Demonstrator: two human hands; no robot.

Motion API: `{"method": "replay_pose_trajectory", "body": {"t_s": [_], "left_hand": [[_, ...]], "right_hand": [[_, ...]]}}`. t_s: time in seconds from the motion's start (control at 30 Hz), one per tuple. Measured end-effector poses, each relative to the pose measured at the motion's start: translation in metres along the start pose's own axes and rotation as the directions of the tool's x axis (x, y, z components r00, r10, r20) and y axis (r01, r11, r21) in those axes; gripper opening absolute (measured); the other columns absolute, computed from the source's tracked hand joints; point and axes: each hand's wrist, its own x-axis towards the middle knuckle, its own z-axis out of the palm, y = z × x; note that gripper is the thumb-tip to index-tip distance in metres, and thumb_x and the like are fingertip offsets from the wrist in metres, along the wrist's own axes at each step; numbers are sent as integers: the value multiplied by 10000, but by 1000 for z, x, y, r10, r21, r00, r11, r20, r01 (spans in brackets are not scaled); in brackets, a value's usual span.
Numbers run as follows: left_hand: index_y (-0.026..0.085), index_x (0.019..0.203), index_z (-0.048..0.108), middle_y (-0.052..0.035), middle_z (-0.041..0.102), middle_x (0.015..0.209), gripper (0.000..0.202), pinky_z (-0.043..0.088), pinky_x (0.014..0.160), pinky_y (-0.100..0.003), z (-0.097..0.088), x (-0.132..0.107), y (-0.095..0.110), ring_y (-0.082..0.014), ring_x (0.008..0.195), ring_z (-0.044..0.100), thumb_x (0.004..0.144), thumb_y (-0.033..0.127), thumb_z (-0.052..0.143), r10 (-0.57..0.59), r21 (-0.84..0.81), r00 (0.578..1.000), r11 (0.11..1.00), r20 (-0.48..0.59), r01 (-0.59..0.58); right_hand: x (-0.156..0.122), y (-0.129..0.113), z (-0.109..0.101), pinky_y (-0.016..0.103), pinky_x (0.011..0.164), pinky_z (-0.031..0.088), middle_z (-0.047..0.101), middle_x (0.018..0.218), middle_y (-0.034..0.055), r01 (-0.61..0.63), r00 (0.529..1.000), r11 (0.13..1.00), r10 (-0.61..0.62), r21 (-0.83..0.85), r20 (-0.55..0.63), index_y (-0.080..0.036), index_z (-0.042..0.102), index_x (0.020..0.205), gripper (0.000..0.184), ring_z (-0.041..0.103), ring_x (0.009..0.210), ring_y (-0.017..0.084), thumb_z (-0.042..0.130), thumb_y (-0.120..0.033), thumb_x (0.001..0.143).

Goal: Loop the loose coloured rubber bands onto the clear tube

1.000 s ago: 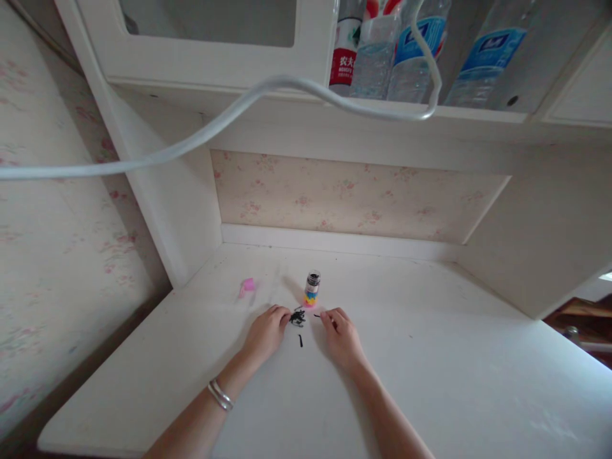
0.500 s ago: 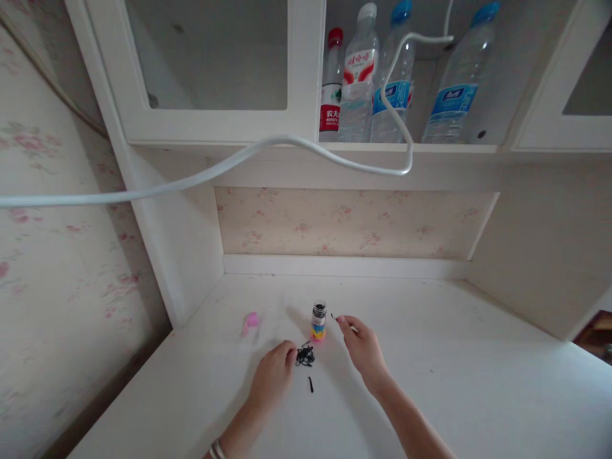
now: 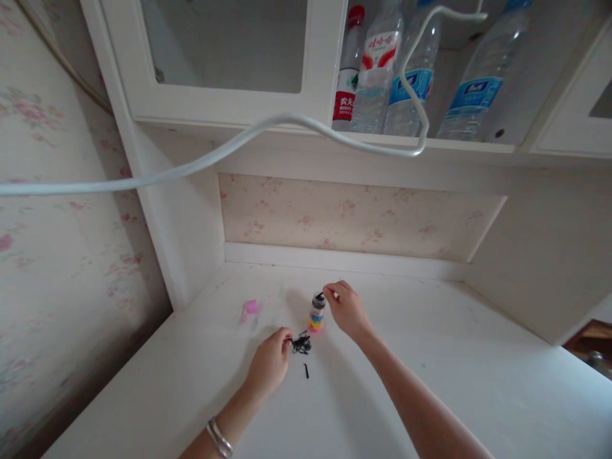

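A small clear jar with a colourful label stands upright on the white tabletop, with black bands inside it. My right hand is at the jar's mouth, fingertips pinched on a small black rubber band at the rim. A loose pile of black rubber bands lies just in front of the jar. My left hand touches the left side of this pile, its fingers closed on a black band at the edge. One separate black band lies nearer to me.
A pink cap lies left of the jar. A white cable crosses in front of the cabinet. Several plastic bottles stand on the open shelf above. Side panels bound the tabletop at left and right.
My right hand has moved up and left, bringing its black band from beside the jar to the mouth. My left hand stays by the pile. The camera view has shifted slightly.
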Motion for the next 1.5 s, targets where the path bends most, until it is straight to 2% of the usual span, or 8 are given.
{"method": "replay_pose_trajectory", "body": {"t_s": [0.43, 0.6, 0.7, 0.87, 1.07, 1.17, 1.3, 1.5], "left_hand": [[208, 932, 616, -45, 678, 892, 271, 435, 749, -255, -6, 0, 9, -167, 832, 620, 898, 306, 366, 22, 29, 1000, 999, -10, -21], [201, 913, 609, -34, 681, 839, 254, 418, 681, -230, -6, 0, 9, -152, 771, 624, 884, 320, 386, -42, -26, 999, 999, 21, 43], [189, 910, 609, -34, 679, 802, 285, 409, 629, -228, -6, 0, 11, -149, 698, 617, 887, 352, 375, -64, -92, 998, 994, 29, 67], [171, 958, 589, -40, 673, 823, 361, 409, 552, -233, -8, -1, 19, -126, 548, 557, 881, 448, 371, -31, -285, 997, 957, 74, 51], [142, 989, 608, -26, 633, 728, 405, 392, 532, -223, -5, -5, 25, -109, 529, 498, 860, 474, 414, 23, -371, 980, 927, 198, 53], [129, 1007, 620, -2, 578, 632, 403, 372, 518, -217, -2, -6, 25, -108, 524, 476, 850, 454, 441, 50, -381, 966, 923, 253, 52], [127, 1004, 634, -17, 606, 693, 385, 372, 530, -218, 2, -6, 23, -101, 538, 474, 837, 432, 468, 51, -386, 965, 921, 258, 55], [143, 996, 635, -36, 650, 791, 379, 393, 551, -226, 3, -4, 21, -106, 559, 495, 822, 438, 472, 8, -393, 970, 915, 244, 91]], "right_hand": [[-17, -2, 1, 257, 654, 407, 632, 885, 39, -124, 989, 987, 132, 103, -74, -218, 695, 882, 359, 533, 652, 127, 399, -422, 867], [-52, 3, 14, 256, 660, 412, 639, 869, 52, -229, 951, 940, 271, 251, -147, -194, 684, 903, 411, 553, 710, 146, 395, -483, 856], [-82, 7, 30, 251, 643, 416, 642, 848, 52, -287, 937, 908, 332, 306, -107, -193, 687, 861, 389, 555, 702, 146, 418, -473, 846], [-115, 2, 43, 233, 589, 422, 612, 833, 36, -255, 967, 898, 236, 358, 96, -204, 654, 1021, 353, 514, 602, 115, 453, -441, 854], [-121, -2, 39, 223, 596, 426, 601, 859, 52, -177, 977, 926, 124, 332, 173, -212, 634, 1123, 353, 528, 617, 107, 473, -391, 865], [-122, -3, 38, 220, 603, 423, 605, 856, 53, -145, 979, 931, 85, 335, 185, -216, 685, 1014, 306, 545, 657, 112, 460, -374, 879], [-122, -3, 36, 222, 605, 417, 595, 803, 48, -120, 982, 934, 62, 337, 177, -201, 703, 820, 305, 547, 678, 120, 456, -369, 883], [-122, -2, 38, 223, 607, 416, 592, 831, 49, -135, 983, 932, 84, 336, 163, -198, 671, 803, 275, 540, 666, 115, 439, -322, 883]]}}
